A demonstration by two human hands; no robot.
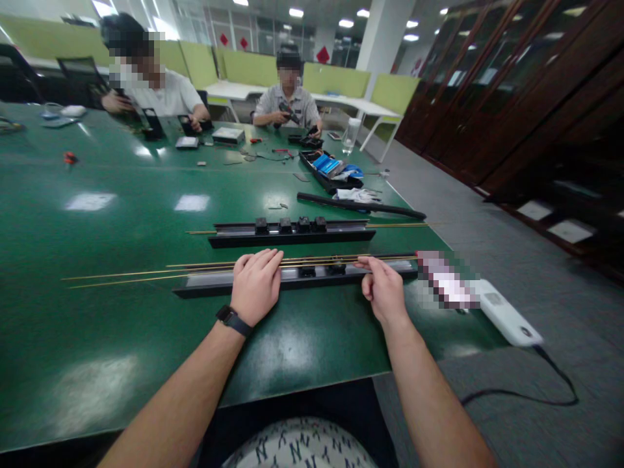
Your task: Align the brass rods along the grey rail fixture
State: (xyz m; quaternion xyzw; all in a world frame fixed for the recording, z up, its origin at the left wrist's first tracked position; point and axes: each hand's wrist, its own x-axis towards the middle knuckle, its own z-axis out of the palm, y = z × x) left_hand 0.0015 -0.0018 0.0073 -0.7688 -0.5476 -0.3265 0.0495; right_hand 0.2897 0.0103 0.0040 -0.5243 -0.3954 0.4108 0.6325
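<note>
I have my right hand (383, 289) pinching thumb and forefinger on the slim brass-coloured metal rods (117, 275); three of their ends stick out on the left. My left hand (257, 279) lies palm down across the same rods, fingers together; whether it grips them I cannot tell. Under both hands, parallel to the worktop's near edge, sits one long black channel with a grey inner face (209, 279), and I count two small black blocks (336, 264) in it between my hands.

Just beyond lies a second black channel (292, 239) carrying four black cube-like blocks (285, 225), with brass-coloured rod showing past both its ends.

By the right edge of the green glossy worktop (146, 344), towards its near corner, I have one blurred pinkish flat object (443, 279) and one white rounded device (509, 312) with a black cable. Farther up that edge are one long black strip (361, 205), white gloves (358, 195) and one black tray (319, 172) holding blue packets (329, 164). Two co-workers (166, 91) sit at the far edge.
</note>
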